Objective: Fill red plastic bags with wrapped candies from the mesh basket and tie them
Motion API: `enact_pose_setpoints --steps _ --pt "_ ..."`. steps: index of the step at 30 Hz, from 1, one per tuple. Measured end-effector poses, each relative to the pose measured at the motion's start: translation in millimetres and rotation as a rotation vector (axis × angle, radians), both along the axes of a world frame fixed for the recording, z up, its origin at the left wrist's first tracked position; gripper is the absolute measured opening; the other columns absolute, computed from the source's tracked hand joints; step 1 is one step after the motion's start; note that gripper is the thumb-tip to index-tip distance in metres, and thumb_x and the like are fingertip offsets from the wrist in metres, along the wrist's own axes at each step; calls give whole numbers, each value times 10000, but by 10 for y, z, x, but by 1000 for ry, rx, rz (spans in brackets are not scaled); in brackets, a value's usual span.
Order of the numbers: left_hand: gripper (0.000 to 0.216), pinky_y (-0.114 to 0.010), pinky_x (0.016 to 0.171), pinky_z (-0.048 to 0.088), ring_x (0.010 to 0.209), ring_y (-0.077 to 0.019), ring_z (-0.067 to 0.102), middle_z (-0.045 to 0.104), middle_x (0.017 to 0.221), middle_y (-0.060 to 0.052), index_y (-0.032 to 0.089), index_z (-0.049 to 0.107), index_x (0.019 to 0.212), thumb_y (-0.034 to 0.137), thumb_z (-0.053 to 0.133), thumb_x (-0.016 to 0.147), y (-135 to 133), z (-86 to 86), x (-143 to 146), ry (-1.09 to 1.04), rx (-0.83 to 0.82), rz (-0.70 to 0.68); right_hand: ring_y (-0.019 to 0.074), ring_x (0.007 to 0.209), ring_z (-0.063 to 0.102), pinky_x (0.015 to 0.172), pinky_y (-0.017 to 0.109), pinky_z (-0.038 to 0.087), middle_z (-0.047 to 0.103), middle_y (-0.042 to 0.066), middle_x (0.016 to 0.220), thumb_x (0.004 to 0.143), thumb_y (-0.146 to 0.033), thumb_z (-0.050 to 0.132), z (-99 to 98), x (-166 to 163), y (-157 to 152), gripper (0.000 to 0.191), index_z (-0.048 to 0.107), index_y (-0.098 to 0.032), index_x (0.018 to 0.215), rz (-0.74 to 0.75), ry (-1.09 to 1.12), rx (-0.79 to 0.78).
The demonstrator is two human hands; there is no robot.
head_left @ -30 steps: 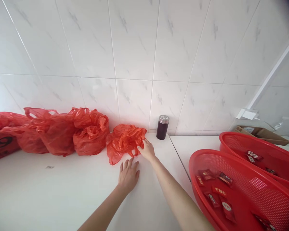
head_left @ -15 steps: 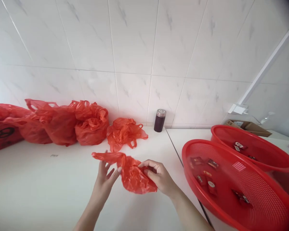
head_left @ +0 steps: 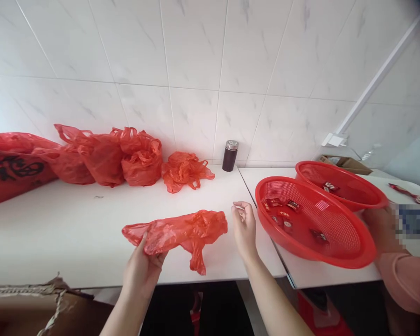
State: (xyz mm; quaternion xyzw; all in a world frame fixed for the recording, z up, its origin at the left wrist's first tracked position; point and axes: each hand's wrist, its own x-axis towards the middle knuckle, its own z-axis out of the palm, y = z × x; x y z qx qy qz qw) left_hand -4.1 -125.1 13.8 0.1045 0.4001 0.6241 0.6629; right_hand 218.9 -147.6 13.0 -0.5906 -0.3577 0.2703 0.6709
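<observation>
Presently, the left hand (head_left: 142,270) grips a thin red plastic bag (head_left: 182,231) between thumb and fingers near the bag's left end. Right hand (head_left: 245,231): fingers loosely curled, just beside the bag's right end and apart from it; nothing seen in them. The bag is held above the tabletop (head_left: 73,233), near its front edge, with one handle-like strip hanging down.

Handling, judged by eye: very light, limp, rather slippery, prone to cling and tear if yanked. Best hold: the strip, or a pinch of gathered film rather than a single layer.

Containers: behind the bag, a heap of crumpled red bags (head_left: 185,170) lies near the wall; to its left stand bulging red bags (head_left: 105,163), contents not identifiable. Right: front perforated red basket (head_left: 339,224) holds a few small wrapped packets (head_left: 294,205); rear red basket (head_left: 364,191) also holds a few. Lower left: open cardboard carton (head_left: 80,308), interior mostly out of view.
</observation>
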Motion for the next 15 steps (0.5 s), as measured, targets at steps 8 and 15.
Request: enact_pose_setpoints --steps 8,15 --pt "334 -316 725 604 826 -198 714 735 954 -105 148 681 1034 349 423 967 -337 145 328 -151 177 -289 171 865 604 777 298 499 614 50 936 867 -118 412 42 -850 -636 201 578 -227 899 368 -503 160" --pt "332 -371 958 528 1079 -204 662 715 1126 -87 239 649 1178 272 387 976 -499 134 393 -193 51 -184 226 1158 553 899 355 492 546 126 1283 898 -168 382 -201 -729 -211 457 399 -192 1355 181 -679 63"
